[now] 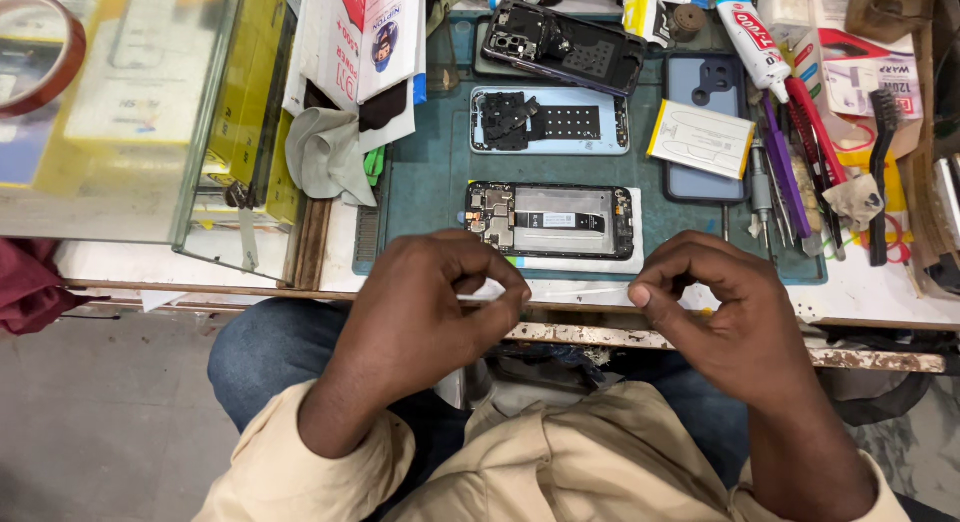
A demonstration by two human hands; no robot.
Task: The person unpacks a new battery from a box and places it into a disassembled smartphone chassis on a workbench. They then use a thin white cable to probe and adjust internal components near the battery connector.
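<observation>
I'm pinching a thin clear strip (575, 295) between my 2 hands — left hand (425, 312), right hand (715, 317) — just below the opened phone (550, 222) (back cover off) on the teal mat (430, 172).

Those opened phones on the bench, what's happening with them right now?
A person seated at a cluttered repair bench holds a thin, pale strip stretched between the left hand and the right hand, just above the bench edge. Right behind the hands lies an opened black phone with its circuit board exposed on a teal work mat. Further back sit two more dismantled phones, a white-and-yellow battery and a row of hand tools.
</observation>
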